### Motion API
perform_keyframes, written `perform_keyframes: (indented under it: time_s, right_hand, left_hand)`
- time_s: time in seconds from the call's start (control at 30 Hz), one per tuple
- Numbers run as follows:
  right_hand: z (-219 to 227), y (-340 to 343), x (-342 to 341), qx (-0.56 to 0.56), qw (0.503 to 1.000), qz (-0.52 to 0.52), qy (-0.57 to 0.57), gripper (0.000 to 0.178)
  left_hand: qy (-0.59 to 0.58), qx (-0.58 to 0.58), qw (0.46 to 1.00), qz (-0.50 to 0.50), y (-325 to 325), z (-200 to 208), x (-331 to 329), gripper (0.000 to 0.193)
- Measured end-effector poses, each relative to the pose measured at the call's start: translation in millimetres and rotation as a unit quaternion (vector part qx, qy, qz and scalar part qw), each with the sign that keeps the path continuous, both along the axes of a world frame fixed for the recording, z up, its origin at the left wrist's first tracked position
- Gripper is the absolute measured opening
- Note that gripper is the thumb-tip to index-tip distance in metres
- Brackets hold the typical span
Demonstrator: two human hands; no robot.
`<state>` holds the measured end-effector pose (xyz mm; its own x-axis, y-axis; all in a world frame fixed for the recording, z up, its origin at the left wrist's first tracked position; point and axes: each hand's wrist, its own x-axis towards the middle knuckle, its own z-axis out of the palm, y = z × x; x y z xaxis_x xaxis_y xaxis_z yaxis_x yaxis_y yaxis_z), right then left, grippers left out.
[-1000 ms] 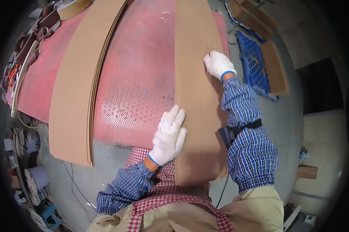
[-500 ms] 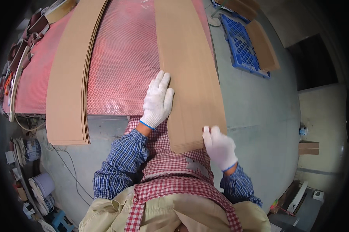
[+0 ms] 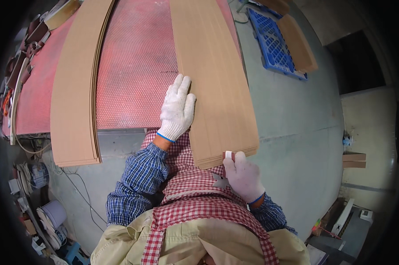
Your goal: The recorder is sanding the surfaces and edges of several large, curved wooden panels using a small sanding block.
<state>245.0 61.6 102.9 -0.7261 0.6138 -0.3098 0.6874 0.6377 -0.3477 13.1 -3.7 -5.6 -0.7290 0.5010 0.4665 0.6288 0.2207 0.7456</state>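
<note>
A stack of long brown cardboard strips lies over the right part of the red table, its near end jutting past the table edge toward me. My left hand, in a white knit glove, rests against the stack's left side with fingers stretched out, holding nothing. At the stack's near end, my gloved right hand is closed on a small reddish-brown piece with a white face, which looks like folded sandpaper. The piece is at the strips' near edge; my fingers hide most of it.
Another cardboard stack lies on the left of the red table and overhangs its front. Brown belts and a tape roll sit at the far left. A blue pallet with cardboard stands on the floor at right; cables trail at left.
My right hand has moved left and slightly toward me along the stack's near end, from its right corner. My left hand stays on the stack's left side. The view has shifted slightly.
</note>
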Motion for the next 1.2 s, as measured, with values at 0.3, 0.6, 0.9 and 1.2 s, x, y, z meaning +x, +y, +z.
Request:
perform_keyframes:
  time_s: [0.3,0.6,0.9,1.2]
  right_hand:
    - [-7,12,-19,0.179,0.961,0.211,0.0,0.018]
    - [-15,94,-177,0.186,0.964,0.17,0.087,0.031]
    - [-6,180,-368,0.195,0.967,0.156,0.043,0.04]
    - [7,176,-367,0.162,0.97,0.178,0.046,0.037]
  left_hand:
    - [-0.007,-0.014,1.0,-0.002,-1,9,1,0.049]
    - [-0.019,-0.036,0.999,-0.004,-2,11,5,0.051]
    - [-0.052,-0.065,0.997,-0.006,-6,18,12,0.058]
    - [-0.051,-0.054,0.997,-0.001,-4,19,10,0.056]
